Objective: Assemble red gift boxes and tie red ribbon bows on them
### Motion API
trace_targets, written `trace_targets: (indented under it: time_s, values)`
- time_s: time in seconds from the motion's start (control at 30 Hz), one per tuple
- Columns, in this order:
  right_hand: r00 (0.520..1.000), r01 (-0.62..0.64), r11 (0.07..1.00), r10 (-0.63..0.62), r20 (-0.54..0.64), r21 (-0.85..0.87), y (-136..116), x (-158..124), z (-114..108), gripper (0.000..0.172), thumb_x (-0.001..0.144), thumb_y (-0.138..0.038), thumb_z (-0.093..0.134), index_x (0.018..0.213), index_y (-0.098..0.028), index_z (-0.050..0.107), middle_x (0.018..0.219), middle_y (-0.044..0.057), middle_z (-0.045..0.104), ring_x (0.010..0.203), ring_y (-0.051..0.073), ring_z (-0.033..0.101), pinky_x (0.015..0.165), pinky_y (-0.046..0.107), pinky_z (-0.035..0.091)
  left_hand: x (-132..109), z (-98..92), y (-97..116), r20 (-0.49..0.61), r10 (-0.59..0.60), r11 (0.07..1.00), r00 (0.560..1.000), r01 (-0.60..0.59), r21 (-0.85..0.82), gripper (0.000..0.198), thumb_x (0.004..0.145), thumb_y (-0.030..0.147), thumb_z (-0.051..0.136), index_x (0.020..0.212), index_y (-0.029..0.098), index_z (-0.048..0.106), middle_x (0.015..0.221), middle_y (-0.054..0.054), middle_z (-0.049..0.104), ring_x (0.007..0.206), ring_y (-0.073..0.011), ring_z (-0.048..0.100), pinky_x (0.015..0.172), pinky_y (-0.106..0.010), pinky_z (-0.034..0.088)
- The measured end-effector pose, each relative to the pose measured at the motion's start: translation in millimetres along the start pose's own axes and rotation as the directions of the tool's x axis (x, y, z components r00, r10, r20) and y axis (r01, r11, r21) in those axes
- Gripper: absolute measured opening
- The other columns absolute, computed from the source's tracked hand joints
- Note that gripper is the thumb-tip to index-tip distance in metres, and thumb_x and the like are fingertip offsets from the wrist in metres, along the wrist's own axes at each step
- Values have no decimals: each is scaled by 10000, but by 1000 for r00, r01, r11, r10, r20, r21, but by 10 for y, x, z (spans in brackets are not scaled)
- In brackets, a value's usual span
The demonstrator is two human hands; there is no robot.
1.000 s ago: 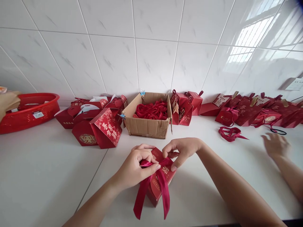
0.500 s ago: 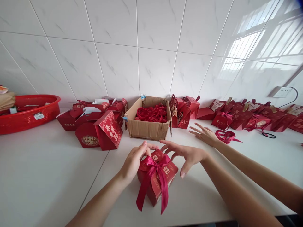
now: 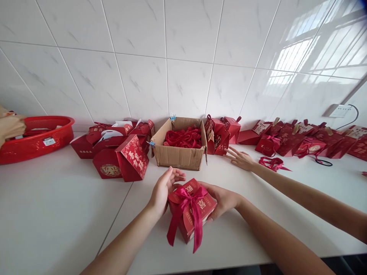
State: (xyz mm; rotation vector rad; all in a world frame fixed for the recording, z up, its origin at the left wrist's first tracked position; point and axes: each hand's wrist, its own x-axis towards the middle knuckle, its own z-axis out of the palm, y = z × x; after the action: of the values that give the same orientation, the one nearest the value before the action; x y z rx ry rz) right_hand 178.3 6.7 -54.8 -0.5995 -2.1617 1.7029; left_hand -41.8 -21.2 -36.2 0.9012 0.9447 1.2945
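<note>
A red gift box (image 3: 187, 223) with gold characters and a satin ribbon bow (image 3: 189, 199) on top stands on the white table before me, its ribbon tails hanging down the front. My right hand (image 3: 225, 200) is wrapped round the box's right side, with the thumb low at the front and the fingers partly hidden behind it. At the back left corner, my left hand (image 3: 163, 191) is beside the box with loosely curled, parted fingers, holding nothing that I can see. Behind the box stands a cardboard carton (image 3: 179, 157) filled with red ribbons (image 3: 183, 137).
Another person's hand (image 3: 240, 158) reaches in from the right near red boxes (image 3: 220, 133). More red boxes (image 3: 133, 156) stand left of the carton, beside a red plastic basket (image 3: 61, 131). Along the right wall are several gift boxes (image 3: 292, 141) and a loose ribbon (image 3: 272, 163).
My right hand has come down and closed on the box's right side. My left hand has drawn slightly back from its top. The other person's hand has shifted left toward the boxes.
</note>
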Motion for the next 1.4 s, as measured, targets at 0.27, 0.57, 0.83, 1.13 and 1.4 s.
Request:
trace_targets:
  time_s: [0.27,0.57,0.83,1.13,1.4]
  values:
    - [984,145,986,-135,-113,88,203,-92,-310,1034,497,-173,895,1397,-278,397,1353,77,520,1207,268,500,1014,392,395,120,-110,-157,-66,-113,989,991,119,88,348,836,511,509,901,182,601,918,-52,650,877,-205,583,750,-301,406]
    - [985,166,955,-148,-90,246,164,-209,-424,666,467,-79,886,1059,-204,609,906,-11,665,809,151,608,769,279,496,-19,37,-125,348,-345,938,872,331,100,450,826,596,534,999,203,667,926,-62,690,787,-207,616,728,-314,455]
    - [989,141,954,-121,-89,265,364,-224,-456,700,567,-200,867,1199,-223,569,938,26,684,811,175,632,728,307,525,-25,-44,-160,545,-390,906,742,415,82,669,788,721,486,1137,177,657,1090,-119,694,942,-240,633,830,-345,491]
    - [906,295,931,-201,-374,214,278,-148,-464,386,837,-297,679,1196,-271,540,1217,59,588,1041,151,561,875,296,443,46,-128,-36,366,-89,994,926,61,87,472,759,624,600,989,213,635,959,-37,683,951,-235,607,825,-336,480]
    - [989,146,973,-147,-9,178,269,-264,-559,335,642,-384,821,831,-123,730,941,134,706,755,174,618,660,291,473,136,-161,-100,181,9,973,983,-50,224,492,747,524,630,1106,204,521,993,-44,641,944,-249,583,799,-342,420]
